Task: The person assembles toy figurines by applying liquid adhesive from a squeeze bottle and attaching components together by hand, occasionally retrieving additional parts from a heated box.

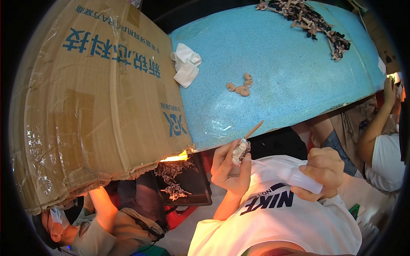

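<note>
My left hand (232,170) pinches a small white and brown-grey figure-like piece (241,151) between thumb and fingers. A thin brown stick (255,129) points up from its top end. In the grip of my right hand (323,172) is a translucent white squeeze bottle (305,181), tilted toward the left. Its fine nozzle (257,162) reaches close to the lower end of the piece; I cannot tell whether they touch. Both hands are in front of my white shirt, just off the near edge of the blue tabletop (213,115).
Several brown rings (244,91) and a crumpled white tissue (186,65) lie on the tabletop. A heap of small pinkish and black pieces (309,21) is at the far right. A large cardboard box (85,119) covers the left. Below it, a black tray (205,194) holds more pieces. People sit at both sides.
</note>
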{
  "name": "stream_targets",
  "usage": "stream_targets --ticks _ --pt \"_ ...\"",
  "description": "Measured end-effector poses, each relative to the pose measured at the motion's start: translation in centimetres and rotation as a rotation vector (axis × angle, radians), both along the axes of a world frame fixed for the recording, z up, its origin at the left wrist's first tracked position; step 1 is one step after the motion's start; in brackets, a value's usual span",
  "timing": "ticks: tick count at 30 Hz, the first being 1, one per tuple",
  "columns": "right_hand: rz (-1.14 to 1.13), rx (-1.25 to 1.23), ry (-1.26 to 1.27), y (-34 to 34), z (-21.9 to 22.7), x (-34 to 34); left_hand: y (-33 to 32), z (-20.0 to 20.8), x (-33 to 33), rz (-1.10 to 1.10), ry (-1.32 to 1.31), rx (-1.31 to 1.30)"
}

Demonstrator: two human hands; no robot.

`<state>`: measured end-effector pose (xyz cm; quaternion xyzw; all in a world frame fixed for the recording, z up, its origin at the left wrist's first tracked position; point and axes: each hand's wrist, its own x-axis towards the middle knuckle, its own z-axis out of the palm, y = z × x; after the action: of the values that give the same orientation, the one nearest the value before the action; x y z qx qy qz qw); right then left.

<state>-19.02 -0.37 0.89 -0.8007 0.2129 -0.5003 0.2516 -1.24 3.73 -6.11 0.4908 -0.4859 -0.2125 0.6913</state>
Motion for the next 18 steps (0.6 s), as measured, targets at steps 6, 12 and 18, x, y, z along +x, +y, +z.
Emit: stream_targets --ticks 6,12,18 --pt "-0.078 -0.004 -0.029 0.1 -0.8 -0.1 0.1 0.0 0.2 0.001 0.017 -0.018" --pt "-0.213 0.229 -0.382 0.7 -2.2 0.0 0.2 -0.2 0.0 -0.047 0.134 0.054" --pt "-0.202 0.818 -0.561 -2.4 -2.7 -1.2 -0.1 -0.1 0.1 -0.132 0.434 0.13"
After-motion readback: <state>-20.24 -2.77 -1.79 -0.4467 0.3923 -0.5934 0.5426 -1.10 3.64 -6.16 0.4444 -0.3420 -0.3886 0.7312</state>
